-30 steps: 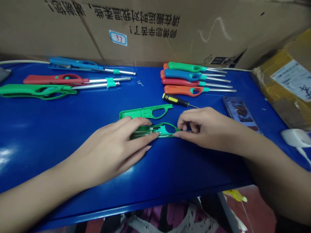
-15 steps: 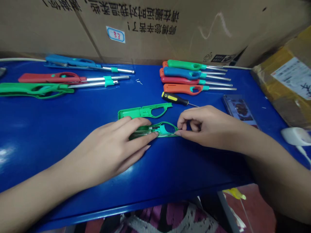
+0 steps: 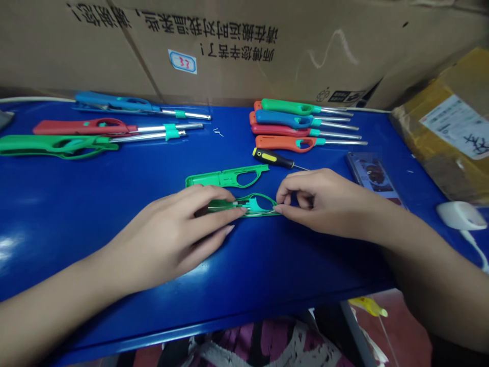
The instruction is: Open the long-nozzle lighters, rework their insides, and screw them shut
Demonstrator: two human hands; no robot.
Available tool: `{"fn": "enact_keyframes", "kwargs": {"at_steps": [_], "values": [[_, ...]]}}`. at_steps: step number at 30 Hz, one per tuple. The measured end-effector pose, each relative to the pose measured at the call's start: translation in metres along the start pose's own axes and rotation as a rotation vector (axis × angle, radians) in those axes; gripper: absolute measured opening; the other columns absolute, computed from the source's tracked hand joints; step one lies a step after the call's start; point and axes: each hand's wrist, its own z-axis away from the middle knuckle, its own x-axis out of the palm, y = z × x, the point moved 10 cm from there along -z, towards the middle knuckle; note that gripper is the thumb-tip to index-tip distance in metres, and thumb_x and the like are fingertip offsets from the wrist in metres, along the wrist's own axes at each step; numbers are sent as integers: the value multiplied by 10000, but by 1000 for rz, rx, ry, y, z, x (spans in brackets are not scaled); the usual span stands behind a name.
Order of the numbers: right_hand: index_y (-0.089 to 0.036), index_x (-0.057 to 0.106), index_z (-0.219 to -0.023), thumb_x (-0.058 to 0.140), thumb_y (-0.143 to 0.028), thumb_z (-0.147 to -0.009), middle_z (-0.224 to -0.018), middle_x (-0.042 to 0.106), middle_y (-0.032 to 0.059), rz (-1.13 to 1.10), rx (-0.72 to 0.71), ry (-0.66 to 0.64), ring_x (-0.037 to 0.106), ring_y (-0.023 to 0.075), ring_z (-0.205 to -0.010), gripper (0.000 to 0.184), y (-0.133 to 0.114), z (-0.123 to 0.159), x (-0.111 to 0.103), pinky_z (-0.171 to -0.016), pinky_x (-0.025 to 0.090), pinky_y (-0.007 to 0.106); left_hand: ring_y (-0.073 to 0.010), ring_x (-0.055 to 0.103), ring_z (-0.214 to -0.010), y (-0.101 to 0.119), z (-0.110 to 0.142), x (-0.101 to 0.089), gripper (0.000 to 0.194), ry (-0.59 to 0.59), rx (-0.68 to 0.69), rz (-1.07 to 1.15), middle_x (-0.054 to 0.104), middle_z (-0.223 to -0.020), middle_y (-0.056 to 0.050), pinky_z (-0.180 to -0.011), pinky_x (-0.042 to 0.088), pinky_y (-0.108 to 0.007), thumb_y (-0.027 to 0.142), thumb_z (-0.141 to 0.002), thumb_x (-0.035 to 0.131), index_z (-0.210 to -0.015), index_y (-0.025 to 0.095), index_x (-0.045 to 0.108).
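An opened half of a green lighter casing [image 3: 263, 214] lies on the table, its turquoise trigger [image 3: 253, 205] and inner parts exposed. My left hand [image 3: 179, 224] covers the casing's rear end, gripping it, with a fingertip pressing beside the trigger. At its front end, my right hand [image 3: 309, 199] is closed, thumb and index finger pinched together. A thin pale tube [image 3: 260, 213] runs along the casing's lower edge to those fingertips; the exact contact is too small to see. The matching green half casing [image 3: 208, 179] rests just behind, hollow side up.
Finished-looking lighters [image 3: 282, 144] are stacked at the back right, beside a black-and-yellow screwdriver [image 3: 273, 157]. Partly opened lighters [image 3: 84, 126] lie at the left. A phone [image 3: 374, 178], a white charger [image 3: 460, 216] and a taped carton [image 3: 451, 132] stand right; a large cardboard box [image 3: 229, 76] borders the back.
The camera view has shifted slightly. Both hands stay at the green casing in nearly the same pose, the left fingers having moved a little to the left along it.
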Motion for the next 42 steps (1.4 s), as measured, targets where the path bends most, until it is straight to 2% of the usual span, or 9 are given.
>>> {"fn": "enact_keyframes", "kwargs": {"at_steps": [4, 9, 12, 17, 22, 28, 37, 40, 42], "values": [[-214, 728, -828, 756, -354, -891, -644, 577, -36, 3, -3, -1, 514, 122, -606, 157, 0, 0, 0, -620, 379, 289, -243, 699, -1134, -16, -2, -16, 283, 96, -87, 25, 703, -1239, -101, -973, 578, -374, 252, -1044, 595, -1289, 198, 727], [-209, 698, -790, 758, -314, -887, -633, 558, -44, 26, 8, -13, 494, 115, -598, 155, 2, 0, 2, -636, 368, 291, -268, 694, -1046, -46, -1, -30, 267, 157, -243, -91, 722, -1158, -97, -944, 556, -437, 342, -1046, 575, -1157, 196, 768], [-212, 692, -800, 741, -309, -899, -668, 587, -38, 22, -5, -18, 504, 117, -617, 147, 2, 1, 2, -639, 365, 291, -258, 701, -1041, -66, 5, -29, 270, 160, -358, -7, 729, -1168, -74, -902, 567, -403, 412, -1026, 607, -1121, 229, 781], [-209, 694, -819, 728, -321, -916, -691, 606, -30, 34, -36, -19, 507, 122, -632, 153, -1, 1, 2, -644, 360, 293, -211, 695, -923, -85, 11, -16, 340, 82, -477, 133, 742, -1162, -39, -692, 527, -309, 538, -982, 659, -1171, 282, 780], [-204, 700, -819, 719, -304, -928, -707, 622, -28, 35, -40, -16, 507, 117, -636, 149, -2, 0, 2, -637, 351, 289, -206, 694, -932, -85, 8, -16, 366, 68, -446, 121, 738, -1171, -42, -727, 542, -309, 554, -992, 644, -1181, 268, 772], [-195, 695, -823, 781, -293, -889, -678, 585, -42, 39, -48, 14, 471, 107, -603, 146, -2, -2, 1, -652, 360, 285, -257, 697, -1074, -73, 1, -21, 389, 15, -303, 7, 736, -1187, -70, -1000, 564, -414, 533, -1023, 591, -1216, 240, 759], [-201, 713, -855, 737, -309, -917, -653, 573, -39, 33, -83, 14, 465, 114, -586, 127, -7, 2, -1, -649, 377, 289, -271, 724, -1040, -68, 3, -25, 373, -9, -215, -124, 767, -1136, -86, -940, 585, -422, 432, -1081, 460, -1154, 213, 753], [-203, 722, -935, 714, -330, -942, -735, 611, -22, 1, -103, 117, 464, 109, -580, 128, -9, 3, -11, -621, 389, 284, -247, 729, -985, -67, 3, -36, 337, 43, -284, -129, 778, -1092, -56, -913, 579, -388, 411, -1083, 467, -1134, 216, 737], [-196, 712, -1062, 723, -312, -937, -902, 668, 15, -17, -129, 248, 463, 102, -583, 171, -12, 6, -23, -597, 401, 286, -221, 722, -998, -66, 3, -36, 315, 6, -359, -63, 771, -1161, -54, -926, 574, -356, 392, -1080, 498, -1186, 189, 714]]}}
